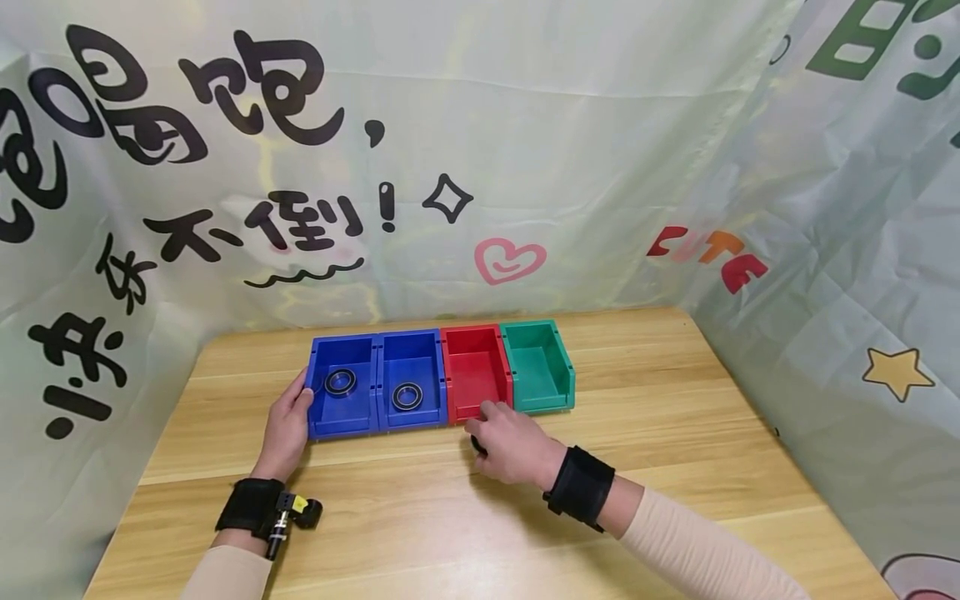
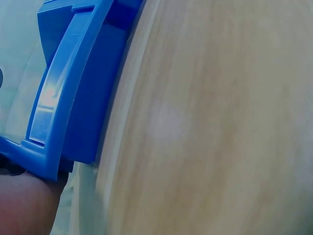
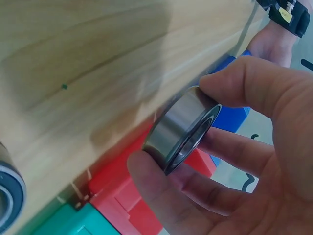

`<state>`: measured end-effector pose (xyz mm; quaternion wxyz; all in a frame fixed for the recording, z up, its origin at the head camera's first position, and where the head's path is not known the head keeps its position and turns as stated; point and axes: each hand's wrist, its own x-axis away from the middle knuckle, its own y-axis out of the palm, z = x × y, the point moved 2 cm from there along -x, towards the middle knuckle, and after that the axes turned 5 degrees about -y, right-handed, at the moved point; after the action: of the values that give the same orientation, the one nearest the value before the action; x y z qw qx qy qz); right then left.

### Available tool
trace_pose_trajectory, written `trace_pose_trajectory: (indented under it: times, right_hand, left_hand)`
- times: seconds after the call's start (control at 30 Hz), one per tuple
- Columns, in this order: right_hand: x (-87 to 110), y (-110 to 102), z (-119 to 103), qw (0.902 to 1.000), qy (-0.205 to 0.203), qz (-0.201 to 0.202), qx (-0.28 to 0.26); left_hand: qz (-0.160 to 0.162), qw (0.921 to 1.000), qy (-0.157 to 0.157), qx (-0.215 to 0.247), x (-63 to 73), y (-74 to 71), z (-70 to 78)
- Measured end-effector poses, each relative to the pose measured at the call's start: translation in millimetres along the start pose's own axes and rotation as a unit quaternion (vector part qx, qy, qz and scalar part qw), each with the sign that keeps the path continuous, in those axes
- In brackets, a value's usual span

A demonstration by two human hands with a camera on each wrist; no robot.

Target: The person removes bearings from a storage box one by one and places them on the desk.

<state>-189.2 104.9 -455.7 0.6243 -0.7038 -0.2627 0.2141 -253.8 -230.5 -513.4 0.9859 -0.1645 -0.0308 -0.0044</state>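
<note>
Bearing (image 3: 180,123) sat pinched in our right hand (image 1: 516,444), six o'clock from red bin (image 1: 476,373); our left hand (image 1: 286,427) gripped leftmost blue bin (image 1: 345,412).

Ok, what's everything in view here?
Blue bins: two, blue, row's left half
Red bin: one, red, beside them
Green bin: one, green, right end
Binned rings: two, dark, one per blue bin
Held ring: one, silver, by red bin
Another ring: one, dark, right wrist view's left edge
Table: one, tan, underneath
Printed cloth: count unclear, pale, behind table
Straps: two, black, wrists
Wrist camera: one, black, left wrist
Sleeves: two, beige, forearms
Left hand: one, bare, touching left blue bin
Right hand: one, bare, pinching held ring
</note>
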Motion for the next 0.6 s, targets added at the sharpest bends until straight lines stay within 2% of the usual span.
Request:
trace_pose_trajectory:
  times: [0.2, 0.6]
  right_hand:
    - [1.1, 8, -1, 0.9998, 0.003, -0.018, -0.006]
    - [4.2, 20, -4, 0.9998, -0.008, -0.018, -0.001]
  left_hand:
    - [0.0, 1.0, -0.002, 0.0, 0.5, 0.1, 0.5]
    - [0.003, 0.9999, -0.01, -0.003, 0.9, -0.1, 2.3]
